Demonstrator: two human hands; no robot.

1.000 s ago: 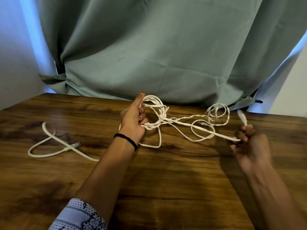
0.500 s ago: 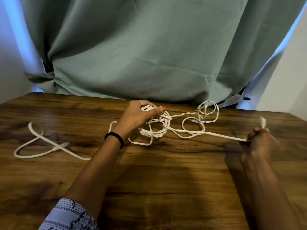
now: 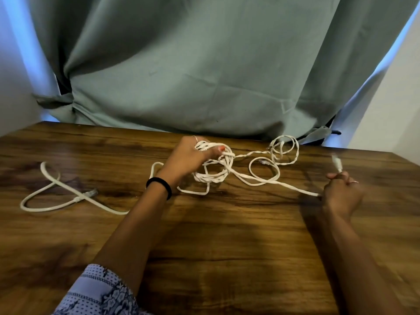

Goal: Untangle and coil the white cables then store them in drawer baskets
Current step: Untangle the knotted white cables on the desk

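A tangle of white cables (image 3: 227,169) lies on the wooden table (image 3: 204,235) near its far edge. My left hand (image 3: 191,158) is closed over the knotted bunch at the tangle's left side, thumb on top. My right hand (image 3: 341,192) is closed on one cable end at the right; its clear plug (image 3: 336,163) sticks up above the fingers. From that hand a strand runs left into the tangle. Looser loops (image 3: 284,148) lie at the back right. One cable tail (image 3: 52,194) trails off to the left in a loop with a plug.
A grey-green curtain (image 3: 204,76) hangs right behind the table's far edge. White walls stand at both sides. The table's right edge runs diagonally near my right hand.
My left hand has turned from edge-up to lying over the bunch. My right hand has pulled its cable end to the right, drawing the strand straighter. The view has shifted slightly.
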